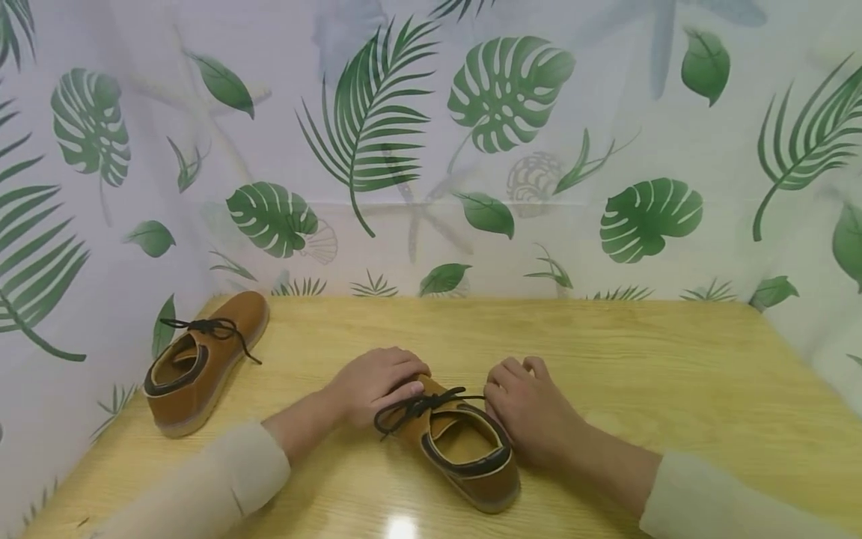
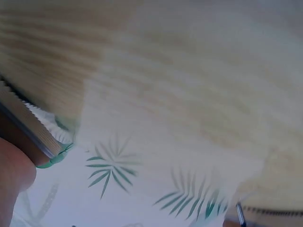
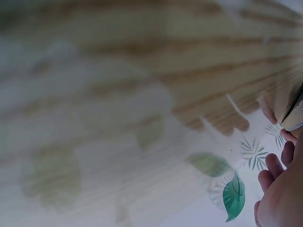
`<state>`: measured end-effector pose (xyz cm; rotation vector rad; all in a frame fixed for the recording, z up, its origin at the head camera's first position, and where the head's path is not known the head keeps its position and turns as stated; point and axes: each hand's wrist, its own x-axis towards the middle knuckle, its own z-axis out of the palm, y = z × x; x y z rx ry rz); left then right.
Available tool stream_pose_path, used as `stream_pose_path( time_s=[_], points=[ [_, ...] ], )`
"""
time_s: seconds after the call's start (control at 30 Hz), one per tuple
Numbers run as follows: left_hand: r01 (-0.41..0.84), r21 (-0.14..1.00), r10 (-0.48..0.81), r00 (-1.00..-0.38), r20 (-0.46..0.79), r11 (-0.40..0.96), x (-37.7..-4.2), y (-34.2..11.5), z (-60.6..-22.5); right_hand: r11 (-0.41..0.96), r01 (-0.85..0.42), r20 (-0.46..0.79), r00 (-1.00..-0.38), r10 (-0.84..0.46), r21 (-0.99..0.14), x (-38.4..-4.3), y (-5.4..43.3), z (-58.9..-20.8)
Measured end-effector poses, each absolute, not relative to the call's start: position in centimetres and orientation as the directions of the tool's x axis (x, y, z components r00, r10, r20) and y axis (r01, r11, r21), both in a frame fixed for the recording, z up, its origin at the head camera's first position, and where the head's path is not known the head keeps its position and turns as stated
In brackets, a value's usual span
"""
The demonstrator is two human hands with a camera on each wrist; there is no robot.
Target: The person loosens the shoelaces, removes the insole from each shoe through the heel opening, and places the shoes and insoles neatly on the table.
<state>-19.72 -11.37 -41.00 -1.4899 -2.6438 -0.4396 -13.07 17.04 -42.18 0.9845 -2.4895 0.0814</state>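
A brown lace-up shoe (image 1: 488,486) with a dark collar and a tied black lace (image 1: 420,406) sits sole down on the table, its heel toward me. My left hand (image 1: 380,385) holds the toe, thumb over the top and fingers round the front. Against the shoe's right side rests my right hand (image 1: 532,412), its fingers loosely bent; its thumb is mostly hidden. One lace end reaches toward that hand, and whether the fingers touch it cannot be seen. The left wrist view shows the shoe's ribbed sole edge (image 2: 28,125); the right wrist view catches a sliver of the shoe (image 3: 294,116).
A matching brown shoe (image 1: 225,374) stands at the table's left edge, toe pointing away, its black lace tied. The wood-grain table (image 1: 606,352) meets a leaf-printed cloth (image 1: 431,254) at the back and both sides. Light glares off the table's front.
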Motion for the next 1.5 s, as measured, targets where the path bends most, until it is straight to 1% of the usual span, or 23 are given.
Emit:
stream_pose_path(
  time_s=[0.1,0.17,0.27,0.33,0.43,0.5,0.53,0.6,0.7,0.77,0.8,0.9,1.03,1.13,1.37,1.5],
  points=[
    [0.833,0.254,0.806,-0.545,0.231,0.491,-19.2,-11.3,-41.5,0.733,-0.671,0.445,-0.625,-0.641,0.114,-12.7,17.2,-42.4],
    [0.791,0.340,0.782,-0.590,0.202,0.509,-18.9,-11.3,-41.3,0.728,-0.677,0.444,-0.622,-0.645,0.109,-12.5,17.3,-42.6],
    [0.660,0.520,0.730,-0.677,0.098,0.542,-18.8,-11.1,-40.5,0.727,-0.678,0.440,-0.623,-0.647,0.109,-12.4,17.3,-42.6],
    [0.548,0.620,0.683,-0.730,0.025,0.562,-18.8,-10.8,-39.9,0.731,-0.673,0.439,-0.625,-0.645,0.114,-12.4,17.3,-42.6],
    [0.436,0.679,0.627,-0.778,-0.044,0.590,-18.8,-10.4,-39.5,0.732,-0.671,0.442,-0.624,-0.644,0.118,-12.4,17.4,-42.6],
    [0.417,0.681,0.596,-0.803,-0.035,0.602,-18.7,-10.4,-39.6,0.733,-0.670,0.447,-0.623,-0.642,0.119,-12.5,17.3,-42.5],
    [0.427,0.676,0.590,-0.807,-0.014,0.600,-18.6,-10.5,-39.6,0.733,-0.670,0.449,-0.622,-0.642,0.119,-12.5,17.2,-42.4],
    [0.512,0.627,0.621,-0.782,0.057,0.587,-18.5,-10.7,-39.8,0.734,-0.668,0.445,-0.625,-0.642,0.121,-12.6,17.0,-42.3],
    [0.690,0.468,0.714,-0.681,0.161,0.552,-18.2,-10.9,-40.0,0.739,-0.660,0.425,-0.636,-0.645,0.134,-12.6,16.7,-42.3],
    [0.768,0.372,0.767,-0.612,0.190,0.521,-18.1,-10.9,-40.1,0.740,-0.658,0.408,-0.643,-0.648,0.138,-12.4,16.7,-42.3],
    [0.788,0.343,0.783,-0.592,0.192,0.512,-18.0,-10.8,-40.2,0.740,-0.658,0.405,-0.644,-0.649,0.139,-12.4,16.7,-42.3],
    [0.792,0.325,0.791,-0.587,0.172,0.517,-17.9,-10.4,-40.4,0.736,-0.663,0.412,-0.637,-0.651,0.138,-12.3,16.9,-42.4],
    [0.798,0.306,0.792,-0.584,0.179,0.519,-18.1,-10.2,-40.6,0.734,-0.665,0.426,-0.630,-0.649,0.134,-12.4,16.9,-42.6],
    [0.804,0.296,0.793,-0.579,0.192,0.515,-18.4,-10.2,-40.6,0.745,-0.652,0.419,-0.643,-0.641,0.140,-12.5,16.9,-42.5],
    [0.819,0.267,0.796,-0.565,0.218,0.508,-19.1,-10.0,-41.1,0.779,-0.611,0.378,-0.694,-0.613,0.141,-12.6,16.8,-42.4],
    [0.822,0.258,0.800,-0.560,0.214,0.507,-19.2,-9.9,-40.9,0.780,-0.607,0.366,-0.699,-0.614,0.148,-12.8,16.8,-42.2]
  ],
)
